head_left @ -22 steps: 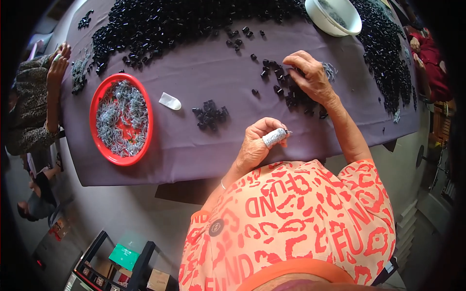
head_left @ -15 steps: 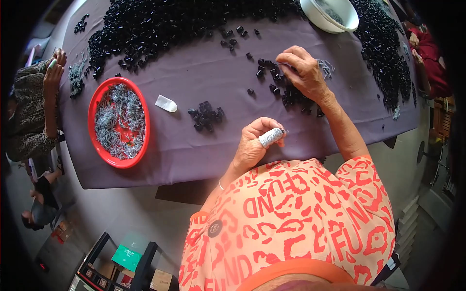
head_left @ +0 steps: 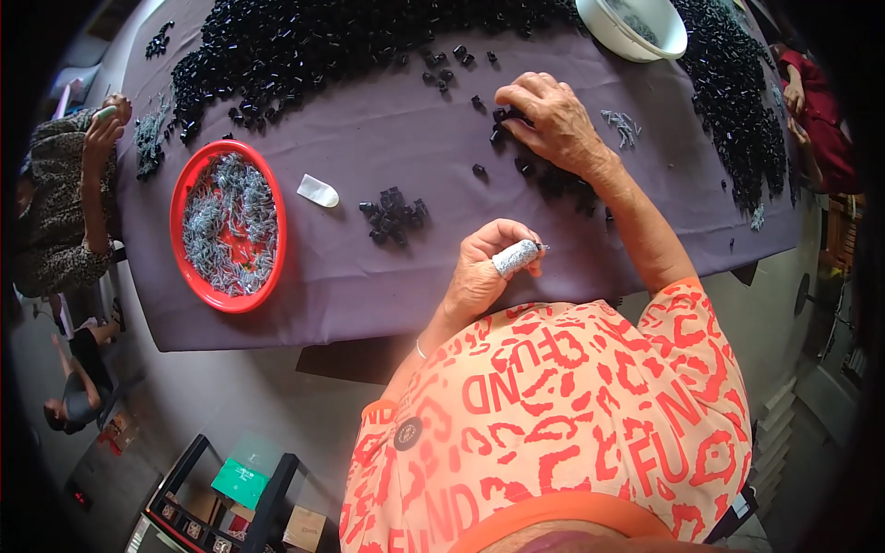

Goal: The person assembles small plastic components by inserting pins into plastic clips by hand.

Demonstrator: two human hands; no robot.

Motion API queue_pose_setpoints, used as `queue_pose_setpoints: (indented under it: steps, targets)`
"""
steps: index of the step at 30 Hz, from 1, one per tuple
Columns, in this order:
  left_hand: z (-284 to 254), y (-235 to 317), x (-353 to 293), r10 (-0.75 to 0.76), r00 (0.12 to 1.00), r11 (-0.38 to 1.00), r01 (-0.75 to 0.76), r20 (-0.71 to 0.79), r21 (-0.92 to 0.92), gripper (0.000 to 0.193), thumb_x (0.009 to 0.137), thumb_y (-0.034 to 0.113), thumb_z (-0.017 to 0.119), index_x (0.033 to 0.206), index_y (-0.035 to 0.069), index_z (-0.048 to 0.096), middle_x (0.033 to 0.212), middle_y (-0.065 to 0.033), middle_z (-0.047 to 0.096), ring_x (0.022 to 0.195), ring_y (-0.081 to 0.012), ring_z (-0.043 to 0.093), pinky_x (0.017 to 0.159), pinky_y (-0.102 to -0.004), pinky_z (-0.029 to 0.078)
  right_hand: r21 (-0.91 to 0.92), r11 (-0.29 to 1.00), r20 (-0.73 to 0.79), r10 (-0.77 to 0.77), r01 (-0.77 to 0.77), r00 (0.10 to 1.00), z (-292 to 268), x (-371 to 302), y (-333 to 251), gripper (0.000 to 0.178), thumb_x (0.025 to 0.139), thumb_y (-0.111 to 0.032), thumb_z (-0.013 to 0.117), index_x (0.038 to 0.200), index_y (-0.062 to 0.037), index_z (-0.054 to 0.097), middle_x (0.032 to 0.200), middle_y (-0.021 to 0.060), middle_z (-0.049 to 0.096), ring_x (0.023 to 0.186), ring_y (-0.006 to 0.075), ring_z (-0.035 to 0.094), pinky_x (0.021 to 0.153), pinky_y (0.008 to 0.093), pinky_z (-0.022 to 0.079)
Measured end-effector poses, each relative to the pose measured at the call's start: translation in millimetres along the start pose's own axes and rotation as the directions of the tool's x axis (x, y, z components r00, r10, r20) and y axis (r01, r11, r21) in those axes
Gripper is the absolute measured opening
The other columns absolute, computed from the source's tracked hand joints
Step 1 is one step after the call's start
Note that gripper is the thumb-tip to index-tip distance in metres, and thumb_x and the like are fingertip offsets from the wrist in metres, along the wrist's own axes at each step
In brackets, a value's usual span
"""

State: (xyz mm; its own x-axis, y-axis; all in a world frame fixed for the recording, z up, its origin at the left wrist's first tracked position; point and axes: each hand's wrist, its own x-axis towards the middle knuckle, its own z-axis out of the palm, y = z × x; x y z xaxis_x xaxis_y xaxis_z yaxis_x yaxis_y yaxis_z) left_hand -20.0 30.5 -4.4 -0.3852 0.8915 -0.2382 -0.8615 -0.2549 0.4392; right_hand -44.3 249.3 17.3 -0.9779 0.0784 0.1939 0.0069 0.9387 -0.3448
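Note:
My left hand (head_left: 484, 264) is closed near the table's front edge, its thumb wrapped in a speckled white-grey cover (head_left: 516, 258). A small dark piece with a thin tip (head_left: 542, 246) sticks out of its fingertips; its exact form is too small to tell. My right hand (head_left: 553, 124) reaches over a loose group of small black plastic pieces (head_left: 562, 184). Its curved fingers and thumb stand apart, with black pieces (head_left: 502, 116) between and beneath them. Several thin grey pins (head_left: 622, 127) lie just right of that hand.
A red oval basin (head_left: 180, 263) of grey pins stands left, beside a white finger cover (head_left: 318, 191) and a small black cluster (head_left: 394, 217). A large black heap (head_left: 304, 55) covers the far side, with a white bowl (head_left: 636, 46) at right. Other people (head_left: 69, 184) sit at both sides.
My right hand has moved left and slightly away from me, onto the black pieces. My left hand keeps its grip in nearly the same place.

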Motion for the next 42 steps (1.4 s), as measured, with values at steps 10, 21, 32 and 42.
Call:
queue_pose_setpoints:
  steps: [10,21,32,42]
  targets:
    - [-1.1,-1.4,-0.5,0.009,1.0,1.0,-0.009,-0.001,0.0,0.016,0.084,0.009,0.067,0.097,0.002,0.061,0.094,-0.0089,0.062,0.081,-0.0158,0.06,0.069,-0.0298,0.052,-0.047,0.995,-0.055,0.082,-0.084,0.995,-0.4,-9.9,2.6,0.02,0.078,-0.017,0.066,0.096,-0.0098,0.06,0.096,0.0043,0.057,0.094,0.0244,0.054,0.079,0.0374,0.042]
    - [-3.4,-4.0,0.1,0.056,0.998,0.998,-0.056,0.025,-0.005,0.014,0.086,0.008,0.064,0.098,0.002,0.059,0.094,-0.0085,0.062,0.081,-0.0151,0.061,0.07,-0.0295,0.052,0.451,0.891,-0.165,0.146,-0.056,0.975,-26.8,-34.5,-17.5,0.019,0.079,0.003,0.066,0.097,-0.0025,0.061,0.085,0.0041,0.061,0.076,0.009,0.06,0.069,0.0216,0.048]
    - [-1.0,-1.2,-2.0,0.098,0.995,0.994,-0.098,0.01,0.048,0.009,0.089,0.007,0.06,0.097,0.003,0.058,0.093,-0.0079,0.063,0.077,-0.0143,0.062,0.07,-0.0294,0.053,0.966,0.095,0.177,0.432,-0.24,0.884,-31.6,-92.5,-34.2,0.025,0.084,0.001,0.065,0.108,-0.0014,0.064,0.091,0.0047,0.065,0.085,0.0101,0.063,0.077,0.0243,0.055]
    - [-0.8,-5.1,0.2,0.169,0.986,0.98,-0.17,0.011,0.102,0.012,0.09,0.008,0.059,0.099,0.001,0.059,0.095,-0.0098,0.063,0.079,-0.0149,0.062,0.07,-0.0298,0.053,0.962,0.043,0.233,0.381,-0.269,0.895,-36.1,-115.2,-44.5,0.019,0.085,0.001,0.064,0.104,0.0009,0.062,0.094,0.0063,0.066,0.092,0.0132,0.064,0.078,0.0263,0.055]
